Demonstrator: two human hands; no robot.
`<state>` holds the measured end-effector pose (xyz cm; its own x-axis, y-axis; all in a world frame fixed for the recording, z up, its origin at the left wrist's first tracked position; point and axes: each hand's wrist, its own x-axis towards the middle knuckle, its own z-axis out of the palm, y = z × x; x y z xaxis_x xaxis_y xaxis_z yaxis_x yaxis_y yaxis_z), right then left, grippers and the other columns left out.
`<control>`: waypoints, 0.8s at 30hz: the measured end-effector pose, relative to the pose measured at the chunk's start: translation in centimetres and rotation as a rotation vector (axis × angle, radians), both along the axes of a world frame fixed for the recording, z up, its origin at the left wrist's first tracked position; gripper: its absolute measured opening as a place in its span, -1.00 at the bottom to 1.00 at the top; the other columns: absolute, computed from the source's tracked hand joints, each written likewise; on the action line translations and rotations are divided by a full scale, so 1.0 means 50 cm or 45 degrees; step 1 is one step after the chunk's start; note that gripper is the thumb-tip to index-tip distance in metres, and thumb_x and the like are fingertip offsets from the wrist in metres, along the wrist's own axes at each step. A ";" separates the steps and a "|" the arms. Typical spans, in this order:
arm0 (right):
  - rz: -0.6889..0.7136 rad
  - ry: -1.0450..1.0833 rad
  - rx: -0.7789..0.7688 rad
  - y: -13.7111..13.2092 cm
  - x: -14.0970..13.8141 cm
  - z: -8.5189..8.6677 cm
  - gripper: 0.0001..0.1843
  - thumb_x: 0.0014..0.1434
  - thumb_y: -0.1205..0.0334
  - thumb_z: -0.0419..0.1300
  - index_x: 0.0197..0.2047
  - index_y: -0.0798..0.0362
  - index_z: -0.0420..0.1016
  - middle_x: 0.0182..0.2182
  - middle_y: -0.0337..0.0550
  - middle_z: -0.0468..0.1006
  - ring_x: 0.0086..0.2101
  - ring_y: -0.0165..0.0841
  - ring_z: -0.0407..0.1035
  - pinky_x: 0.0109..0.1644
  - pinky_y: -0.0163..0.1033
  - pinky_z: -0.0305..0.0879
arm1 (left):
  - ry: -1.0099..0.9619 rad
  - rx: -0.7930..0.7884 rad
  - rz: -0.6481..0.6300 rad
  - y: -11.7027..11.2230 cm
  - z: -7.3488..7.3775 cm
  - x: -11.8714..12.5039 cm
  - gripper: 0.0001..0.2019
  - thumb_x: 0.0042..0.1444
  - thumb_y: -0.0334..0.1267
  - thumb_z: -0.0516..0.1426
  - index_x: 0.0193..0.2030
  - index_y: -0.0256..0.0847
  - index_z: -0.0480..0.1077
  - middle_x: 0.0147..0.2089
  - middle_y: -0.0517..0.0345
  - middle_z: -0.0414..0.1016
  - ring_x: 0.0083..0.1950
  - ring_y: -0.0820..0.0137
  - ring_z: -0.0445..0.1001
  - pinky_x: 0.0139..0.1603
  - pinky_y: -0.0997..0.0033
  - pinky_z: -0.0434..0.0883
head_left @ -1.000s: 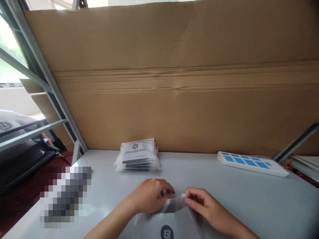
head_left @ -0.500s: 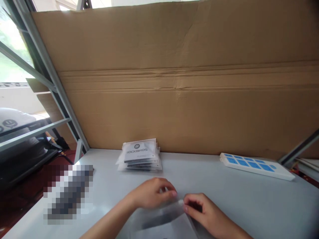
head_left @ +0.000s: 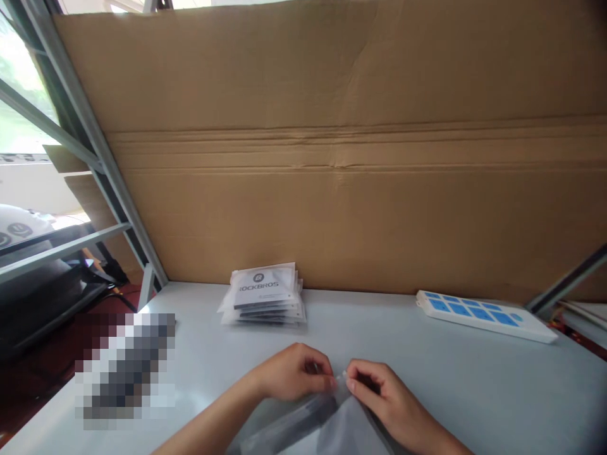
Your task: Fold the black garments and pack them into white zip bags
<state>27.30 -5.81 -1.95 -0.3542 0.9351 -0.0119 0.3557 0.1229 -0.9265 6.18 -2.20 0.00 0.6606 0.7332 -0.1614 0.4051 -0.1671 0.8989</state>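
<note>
My left hand (head_left: 291, 373) and my right hand (head_left: 379, 395) meet low in the middle of the view, both pinching the top edge of a translucent plastic pouch (head_left: 327, 423) that lies on the grey table (head_left: 427, 366). The fingers of both hands are pressed together on the pouch's upper rim. A dark item shows dimly through the pouch. The pouch's lower part runs out of the picture. Behind my hands, a stack of several like pouches (head_left: 263, 296) with printed labels rests near the table's back edge.
A large sheet of brown cardboard (head_left: 341, 145) stands upright behind the table. A white power strip with blue sockets (head_left: 484, 314) lies at the back right. A pixelated patch (head_left: 126, 370) covers something at the left. A metal frame (head_left: 95, 164) slants at the left.
My hands have drawn closer together at the pouch's top edge. The pouch has dropped lower and flatter, and its round logo has gone from sight.
</note>
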 end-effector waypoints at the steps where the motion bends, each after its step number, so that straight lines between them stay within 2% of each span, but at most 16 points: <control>1: -0.009 0.012 0.003 0.003 0.002 0.002 -0.66 0.16 -0.05 0.10 -0.51 -0.02 0.23 -0.55 -0.36 0.17 -0.44 -0.35 0.15 -0.35 -0.27 0.12 | 0.007 -0.003 -0.006 0.003 0.000 -0.003 -0.82 0.15 -0.18 0.20 -0.39 -0.21 0.53 -0.52 0.32 0.34 -0.45 0.49 0.23 -0.40 0.54 0.21; 6: -0.098 0.067 0.017 0.018 0.026 0.004 -0.63 0.17 -0.07 0.13 -0.52 -0.02 0.22 -0.57 -0.38 0.13 -0.48 -0.39 0.08 -0.39 -0.29 0.08 | 0.067 -0.006 -0.027 0.018 0.009 -0.020 -0.85 0.10 -0.22 0.19 -0.43 -0.20 0.51 -0.49 0.31 0.40 -0.42 0.47 0.28 -0.37 0.53 0.24; 14: -0.361 0.056 0.084 0.056 0.083 -0.010 -0.56 0.10 -0.20 0.16 -0.54 -0.04 0.24 -0.62 -0.40 0.15 -0.56 -0.40 0.10 -0.48 -0.31 0.05 | 0.229 0.109 -0.001 0.054 0.034 -0.070 -0.87 0.03 -0.29 0.17 -0.50 -0.20 0.49 -0.57 0.34 0.31 -0.48 0.49 0.23 -0.45 0.55 0.16; 20: -0.468 -0.045 0.181 0.079 0.120 -0.027 -0.59 0.12 -0.18 0.13 -0.54 -0.05 0.28 -0.62 -0.39 0.19 -0.56 -0.37 0.16 -0.47 -0.28 0.11 | 0.308 0.193 0.025 0.077 0.018 -0.091 -0.86 0.08 -0.33 0.13 -0.44 -0.22 0.51 -0.52 0.30 0.41 -0.44 0.46 0.33 -0.43 0.57 0.24; 24: -0.542 -0.126 0.279 0.085 0.125 -0.045 -0.65 0.10 -0.16 0.14 -0.41 -0.03 0.40 -0.53 -0.26 0.41 -0.49 -0.26 0.32 -0.36 -0.18 0.27 | 0.373 0.313 0.084 0.072 0.006 -0.080 -0.81 0.19 -0.21 0.14 -0.32 -0.21 0.55 -0.46 0.25 0.49 -0.41 0.42 0.39 -0.41 0.53 0.24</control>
